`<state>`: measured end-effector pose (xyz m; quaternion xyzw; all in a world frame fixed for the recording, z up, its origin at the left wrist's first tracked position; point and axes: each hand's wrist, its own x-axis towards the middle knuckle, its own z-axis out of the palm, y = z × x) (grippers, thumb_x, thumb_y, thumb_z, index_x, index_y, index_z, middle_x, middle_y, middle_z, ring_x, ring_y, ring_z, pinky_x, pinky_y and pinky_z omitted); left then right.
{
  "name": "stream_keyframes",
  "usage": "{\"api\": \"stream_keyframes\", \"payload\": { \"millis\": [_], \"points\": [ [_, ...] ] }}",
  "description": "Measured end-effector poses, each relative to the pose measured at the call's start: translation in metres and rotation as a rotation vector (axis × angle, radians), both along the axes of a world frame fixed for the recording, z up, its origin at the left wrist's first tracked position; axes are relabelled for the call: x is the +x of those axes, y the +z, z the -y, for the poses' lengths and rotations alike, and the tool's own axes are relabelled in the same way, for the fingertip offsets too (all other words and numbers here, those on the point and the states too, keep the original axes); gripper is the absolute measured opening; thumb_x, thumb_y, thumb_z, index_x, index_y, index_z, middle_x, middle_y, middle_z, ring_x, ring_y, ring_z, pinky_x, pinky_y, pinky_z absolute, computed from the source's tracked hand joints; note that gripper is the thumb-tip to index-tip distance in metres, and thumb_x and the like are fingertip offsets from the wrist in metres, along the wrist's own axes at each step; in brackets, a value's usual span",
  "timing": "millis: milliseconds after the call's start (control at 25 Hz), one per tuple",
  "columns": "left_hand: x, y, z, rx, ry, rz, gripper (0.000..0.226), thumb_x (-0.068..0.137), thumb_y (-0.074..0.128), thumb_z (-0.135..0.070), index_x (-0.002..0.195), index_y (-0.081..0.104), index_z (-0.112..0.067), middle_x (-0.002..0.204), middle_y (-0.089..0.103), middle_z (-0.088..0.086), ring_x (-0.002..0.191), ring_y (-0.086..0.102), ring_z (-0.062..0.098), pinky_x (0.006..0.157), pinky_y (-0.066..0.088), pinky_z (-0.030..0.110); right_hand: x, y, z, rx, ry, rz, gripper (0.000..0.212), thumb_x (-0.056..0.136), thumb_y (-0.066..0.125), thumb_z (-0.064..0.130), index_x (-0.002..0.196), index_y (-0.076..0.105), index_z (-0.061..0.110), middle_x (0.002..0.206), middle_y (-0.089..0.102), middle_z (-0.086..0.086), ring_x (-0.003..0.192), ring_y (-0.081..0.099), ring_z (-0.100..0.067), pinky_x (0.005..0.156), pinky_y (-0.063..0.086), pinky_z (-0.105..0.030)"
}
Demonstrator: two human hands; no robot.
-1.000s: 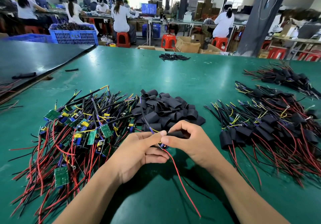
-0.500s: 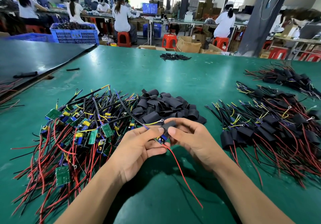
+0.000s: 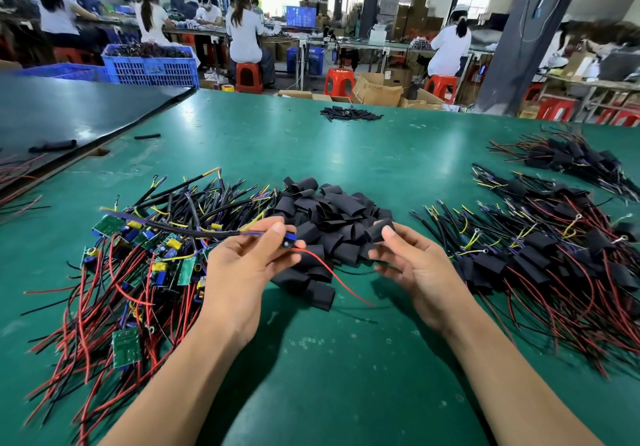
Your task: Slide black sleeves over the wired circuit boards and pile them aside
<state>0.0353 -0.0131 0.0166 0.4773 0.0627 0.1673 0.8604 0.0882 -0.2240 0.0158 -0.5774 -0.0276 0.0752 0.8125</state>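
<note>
My left hand (image 3: 242,265) pinches a wired circuit board (image 3: 289,239) with a blue part; its black lead runs off left and a red wire (image 3: 332,274) trails down right. My right hand (image 3: 412,265) pinches one black sleeve (image 3: 379,231) between thumb and fingers, a short gap right of the board. A heap of loose black sleeves (image 3: 329,217) lies just behind both hands. Bare wired boards (image 3: 138,262) are piled at the left. Sleeved boards (image 3: 554,255) are piled at the right.
The green table (image 3: 346,359) carries a second sleeved bundle (image 3: 568,158) at far right and a small heap of black tubing (image 3: 349,113) near its far edge. A dark table (image 3: 69,113) adjoins on the left. Seated workers, red stools and blue crates stand beyond.
My hands have drawn apart. The left now holds the board alone, and the right has carried the sleeve off to the right, clear of the board.
</note>
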Motion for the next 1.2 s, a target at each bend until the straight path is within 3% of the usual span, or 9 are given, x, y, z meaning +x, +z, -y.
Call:
{"api": "stream_keyframes", "payload": {
  "millis": [400, 640, 1200],
  "points": [
    [0.002, 0.004, 0.0, -0.033, 0.163, 0.019, 0.007, 0.095, 0.063, -0.012, 0.091, 0.066, -0.007, 0.085, 0.068, 0.014, 0.081, 0.074, 0.027, 0.073, 0.059, 0.027, 0.003, 0.001, 0.011, -0.019, 0.089, 0.049, 0.033, 0.078, 0.067, 0.031, 0.107, 0.072, 0.015, 0.094, 0.073, -0.005, 0.078, 0.069, -0.016, 0.07, 0.054, -0.024],
    [0.002, 0.004, 0.0, -0.032, 0.183, 0.009, 0.007, 0.094, 0.064, -0.012, 0.09, 0.066, -0.007, 0.084, 0.067, 0.014, 0.081, 0.074, 0.027, 0.073, 0.058, 0.026, 0.002, 0.004, 0.016, 0.037, 0.121, 0.075, 0.024, 0.081, 0.063, 0.026, 0.097, 0.078, 0.016, 0.087, 0.072, -0.002, 0.075, 0.068, -0.015, 0.068, 0.053, -0.023],
    [0.0, 0.007, 0.001, -0.023, 0.181, 0.005, 0.008, 0.094, 0.064, -0.012, 0.091, 0.066, -0.005, 0.085, 0.067, 0.015, 0.081, 0.074, 0.025, 0.073, 0.058, 0.024, 0.001, 0.0, 0.011, -0.042, 0.095, 0.112, 0.027, 0.081, 0.063, 0.03, 0.103, 0.074, 0.017, 0.089, 0.071, -0.002, 0.076, 0.065, -0.014, 0.073, 0.047, -0.027]
  ]
}}
